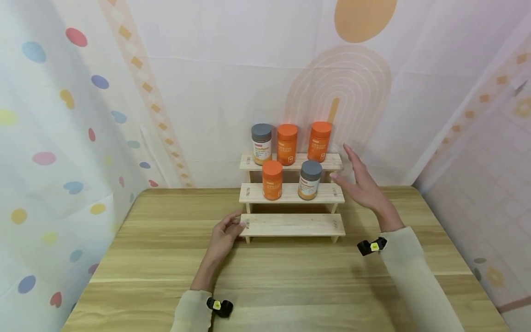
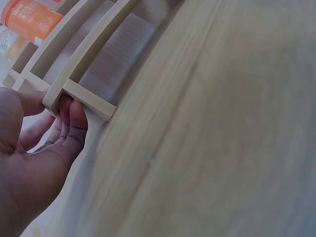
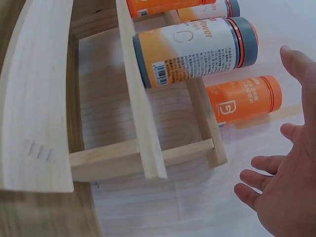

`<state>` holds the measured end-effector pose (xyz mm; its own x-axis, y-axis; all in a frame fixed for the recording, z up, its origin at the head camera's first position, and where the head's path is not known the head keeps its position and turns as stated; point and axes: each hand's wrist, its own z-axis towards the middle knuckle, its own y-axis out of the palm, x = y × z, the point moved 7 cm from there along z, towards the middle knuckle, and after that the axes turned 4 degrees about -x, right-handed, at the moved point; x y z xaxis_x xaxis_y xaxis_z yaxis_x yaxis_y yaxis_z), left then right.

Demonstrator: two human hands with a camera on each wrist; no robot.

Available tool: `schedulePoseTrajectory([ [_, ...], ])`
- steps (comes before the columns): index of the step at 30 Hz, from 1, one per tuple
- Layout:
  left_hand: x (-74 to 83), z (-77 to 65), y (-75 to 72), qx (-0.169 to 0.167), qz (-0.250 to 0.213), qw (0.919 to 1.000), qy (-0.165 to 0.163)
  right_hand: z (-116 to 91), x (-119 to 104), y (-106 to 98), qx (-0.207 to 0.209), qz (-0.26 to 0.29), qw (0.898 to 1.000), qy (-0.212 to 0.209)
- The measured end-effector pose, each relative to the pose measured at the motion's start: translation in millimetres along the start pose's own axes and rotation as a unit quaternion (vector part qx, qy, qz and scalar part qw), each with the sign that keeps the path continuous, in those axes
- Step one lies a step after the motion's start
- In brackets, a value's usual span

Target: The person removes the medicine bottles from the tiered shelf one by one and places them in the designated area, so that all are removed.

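Note:
A three-step wooden rack (image 1: 290,225) stands on the table. My left hand (image 1: 223,236) pinches the left end of its lowest step, thumb above and fingers curled beneath, as the left wrist view (image 2: 44,143) shows. My right hand (image 1: 364,186) is spread with nothing in it, beside the right end of the upper steps. Nearest to it on the middle step is a grey-capped bottle (image 1: 309,180), apart from the fingers. An orange bottle (image 1: 272,180) shares that step. The top step bears another grey-capped bottle (image 1: 262,145) and two orange bottles (image 1: 286,145) (image 1: 319,142).
The rack stands near the back of a wood-grain table (image 1: 166,258). Behind it hangs a patterned white cloth (image 1: 224,92), and dotted cloth (image 1: 45,193) borders the left side. Each wrist wears a small black camera (image 1: 220,306).

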<state>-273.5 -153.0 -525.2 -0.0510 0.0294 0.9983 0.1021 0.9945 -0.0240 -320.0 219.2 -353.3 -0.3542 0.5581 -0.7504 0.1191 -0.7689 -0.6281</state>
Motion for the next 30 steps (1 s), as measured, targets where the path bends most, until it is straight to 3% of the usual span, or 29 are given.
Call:
schedulePoseTrajectory([
  [5, -0.8, -1.2, -2.4, 0.021, -0.008, 0.9997, -0.005, 11.2, -5.8, -0.3, 0.002, 0.014, 1.000, -0.008],
  [23, 0.0, 0.8, 2.7, -0.006, -0.006, 1.0000, 0.000, 38.8, -17.2, -9.7, 0.055, 0.053, 0.997, 0.020],
  [30, -1.6, 1.8, 3.8, -0.004, -0.006, 1.0000, -0.007, 55.0, -22.7, -9.0, 0.063, 0.060, 0.996, 0.004],
])
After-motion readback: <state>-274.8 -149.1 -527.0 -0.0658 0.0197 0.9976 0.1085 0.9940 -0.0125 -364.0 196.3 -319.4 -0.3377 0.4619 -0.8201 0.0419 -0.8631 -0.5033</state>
